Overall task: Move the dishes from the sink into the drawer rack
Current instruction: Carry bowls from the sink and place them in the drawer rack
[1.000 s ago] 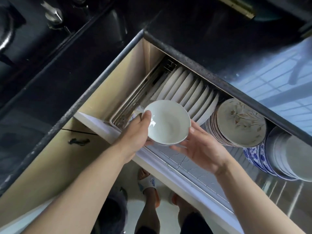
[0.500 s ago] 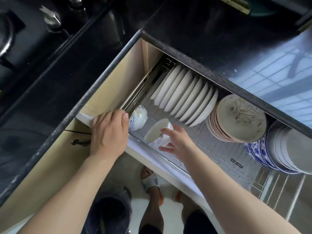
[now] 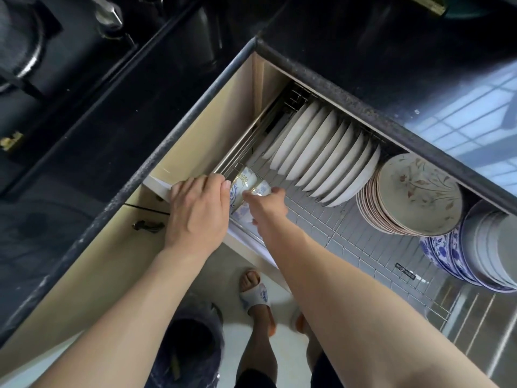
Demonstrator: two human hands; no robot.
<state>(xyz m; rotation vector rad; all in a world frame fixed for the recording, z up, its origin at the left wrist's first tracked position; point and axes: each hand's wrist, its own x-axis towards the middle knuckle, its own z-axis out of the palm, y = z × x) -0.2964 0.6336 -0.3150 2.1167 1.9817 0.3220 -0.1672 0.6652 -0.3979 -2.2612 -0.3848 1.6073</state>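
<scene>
I see my left hand (image 3: pixel 200 211) lying palm down on the front left corner of the drawer (image 3: pixel 246 239), its fingers bent over the edge; it holds no dish, only the drawer rim. My right hand (image 3: pixel 265 208) is just beside it, on its right, and reaches down into the wire rack (image 3: pixel 349 236). The fingers of this hand are closed narrow around a small bowl (image 3: pixel 261 189), which touches the patterned cup (image 3: pixel 243 182) that lies on its side between the two hands, at the left end of the rack. How much of the bowl is under the fingers I cannot tell, because the hand covers it. Beyond the right hand, further into the drawer, a row of white plates (image 3: pixel 321 155) stands on edge. To the right of that hand is a stack of flower plates (image 3: pixel 414 197), leaning, and further right some blue and white plates (image 3: pixel 447 253) with white bowls (image 3: pixel 492 242) against them. The rack floor directly right of my right hand is bare wire. Above the drawer runs the dark table (image 3: pixel 363 51). Below my arms I see the floor and one foot in a slipper (image 3: pixel 256 296).
</scene>
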